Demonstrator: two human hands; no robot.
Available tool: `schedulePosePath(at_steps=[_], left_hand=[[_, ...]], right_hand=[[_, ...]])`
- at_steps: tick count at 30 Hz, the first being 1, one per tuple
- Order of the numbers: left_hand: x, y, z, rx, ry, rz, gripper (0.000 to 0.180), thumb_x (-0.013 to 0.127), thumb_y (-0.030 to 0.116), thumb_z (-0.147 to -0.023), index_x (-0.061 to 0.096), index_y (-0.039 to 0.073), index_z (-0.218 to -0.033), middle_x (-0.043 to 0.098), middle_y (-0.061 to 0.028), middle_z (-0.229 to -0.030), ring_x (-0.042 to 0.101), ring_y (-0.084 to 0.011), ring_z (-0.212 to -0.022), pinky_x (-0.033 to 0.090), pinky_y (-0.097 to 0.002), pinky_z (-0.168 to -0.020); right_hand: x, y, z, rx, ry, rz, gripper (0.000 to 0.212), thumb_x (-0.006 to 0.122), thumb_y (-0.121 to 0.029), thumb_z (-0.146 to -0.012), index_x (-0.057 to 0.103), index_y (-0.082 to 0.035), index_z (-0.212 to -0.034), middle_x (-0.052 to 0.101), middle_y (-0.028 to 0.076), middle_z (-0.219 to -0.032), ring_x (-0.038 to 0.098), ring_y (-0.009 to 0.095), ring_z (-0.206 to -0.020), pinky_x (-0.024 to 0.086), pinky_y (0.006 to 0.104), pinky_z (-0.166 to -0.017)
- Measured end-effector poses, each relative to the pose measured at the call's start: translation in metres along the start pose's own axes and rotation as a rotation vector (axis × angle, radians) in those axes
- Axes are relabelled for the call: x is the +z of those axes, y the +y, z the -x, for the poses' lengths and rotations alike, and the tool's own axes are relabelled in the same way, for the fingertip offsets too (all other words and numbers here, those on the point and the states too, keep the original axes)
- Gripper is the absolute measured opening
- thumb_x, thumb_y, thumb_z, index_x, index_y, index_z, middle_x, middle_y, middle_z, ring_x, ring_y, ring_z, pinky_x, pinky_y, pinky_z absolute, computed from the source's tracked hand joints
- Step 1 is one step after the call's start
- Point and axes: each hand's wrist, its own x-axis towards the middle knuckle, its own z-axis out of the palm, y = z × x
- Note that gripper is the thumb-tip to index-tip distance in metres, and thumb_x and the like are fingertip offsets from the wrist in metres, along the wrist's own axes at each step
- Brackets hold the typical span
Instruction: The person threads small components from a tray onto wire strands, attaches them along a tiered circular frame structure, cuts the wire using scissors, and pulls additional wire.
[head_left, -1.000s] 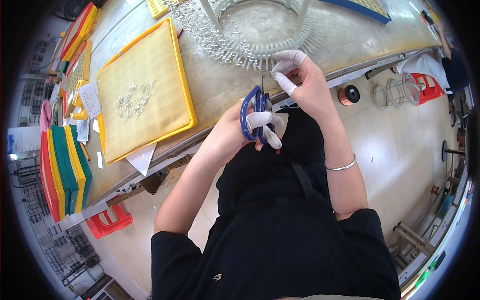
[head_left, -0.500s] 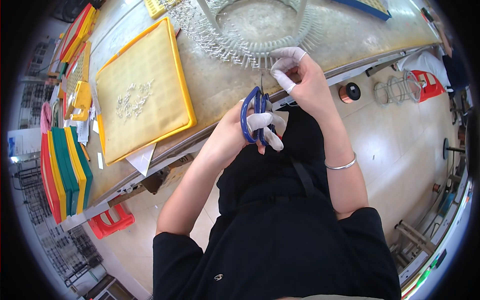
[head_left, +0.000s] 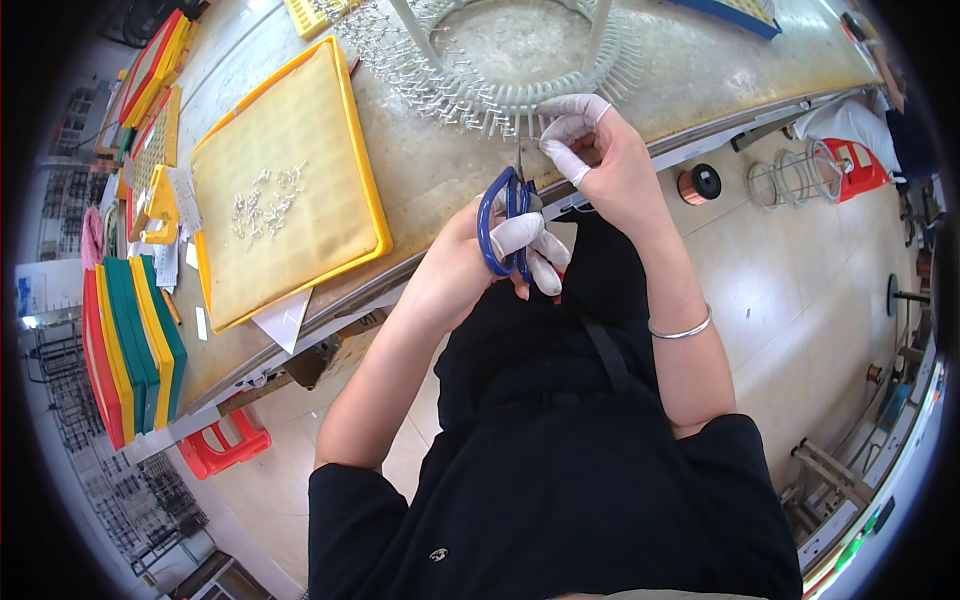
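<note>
My left hand, with white finger covers, is closed around blue-handled scissors. Their thin blades point away from me, with the tips close to the near rim of a pale round rack. Many small silvery pieces hang from the pegs on the rack's left and near sides. At the near rim, just right of the blade tips, my right hand has its covered thumb and fingers pinched together. What lies between them is too small to make out.
Left of the rack lies a yellow-rimmed tray with loose small silvery pieces on it. Stacked coloured trays stand at the table's left end. A copper wire spool and a red stool are on the floor.
The scissors in my left hand have shifted slightly left and away from me, and the fingers on the handles have moved a little. My right hand stays almost in place.
</note>
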Motion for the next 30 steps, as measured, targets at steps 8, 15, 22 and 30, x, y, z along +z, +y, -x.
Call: schedulePosePath(at_steps=[8, 15, 22, 30], left_hand=[[-0.001, 0.000, 0.000, 0.022, -0.020, -0.016, 0.027, 0.054, 0.022, -0.089, 0.047, 0.000, -0.102, 0.063, -0.0142, -0.079, 0.063, -0.0194, -0.059, 0.045, -0.0248, -0.046], [-0.007, 0.007, 0.005, -0.004, -0.028, -0.047, 0.022, 0.055, 0.023, -0.089, 0.050, 0.001, -0.092, 0.064, -0.0114, -0.076, 0.063, -0.0174, -0.060, 0.045, -0.0229, -0.047], [-0.005, 0.054, 0.024, 0.064, 0.167, -1.174, 0.019, 0.065, 0.011, -0.078, 0.055, -0.004, -0.087, 0.062, -0.0129, -0.073, 0.062, -0.0224, -0.064, 0.047, -0.0318, -0.056], [-0.054, 0.067, 0.009, 0.447, 0.157, -1.748, 0.018, 0.062, 0.000, -0.066, 0.059, 0.000, -0.084, 0.055, -0.0117, -0.084, 0.052, -0.0288, -0.090, 0.041, -0.0359, -0.084]], right_hand=[[0.000, 0.001, 0.000, -0.003, 0.003, 0.002, 0.025, 0.061, -0.002, -0.077, 0.058, -0.002, -0.102, 0.059, 0.003, -0.077, 0.055, 0.009, -0.070, 0.046, 0.0233, -0.067], [0.002, -0.003, -0.001, -0.002, -0.025, 0.020, 0.025, 0.061, -0.001, -0.079, 0.057, -0.002, -0.104, 0.058, 0.001, -0.080, 0.055, 0.008, -0.074, 0.046, 0.0224, -0.069], [-0.013, -0.004, 0.017, -0.057, 0.029, 0.142, 0.026, 0.061, 0.000, -0.079, 0.055, -0.002, -0.104, 0.060, 0.004, -0.082, 0.058, 0.010, -0.075, 0.047, 0.0240, -0.071], [0.021, -0.070, 0.124, 0.128, -0.201, 0.034, 0.023, 0.055, 0.008, -0.081, 0.049, 0.000, -0.102, 0.054, 0.007, -0.089, 0.061, 0.015, -0.084, 0.049, 0.0258, -0.076]])
